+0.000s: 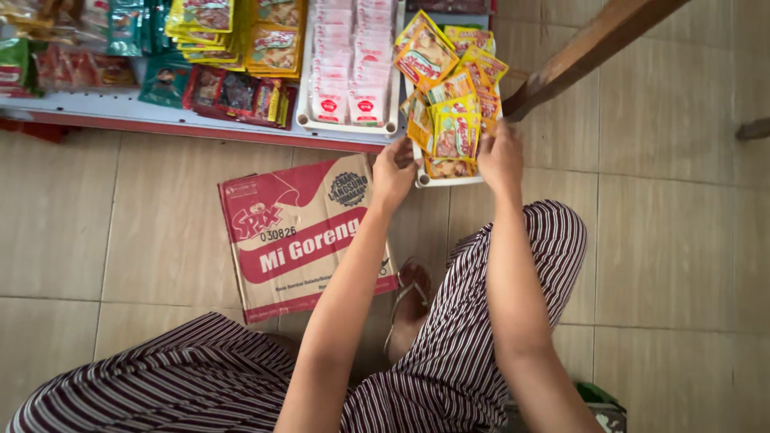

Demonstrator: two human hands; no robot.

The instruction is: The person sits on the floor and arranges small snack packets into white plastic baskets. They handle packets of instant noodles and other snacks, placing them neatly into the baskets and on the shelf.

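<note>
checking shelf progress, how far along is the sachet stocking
Done: the white tray of pink-white sachets sits in tidy rows. In hand: the left hand and right hand both grip yellow sachets at the next tray. Left: that pile is jumbled, and the cardboard carton lies on the floor.
</note>
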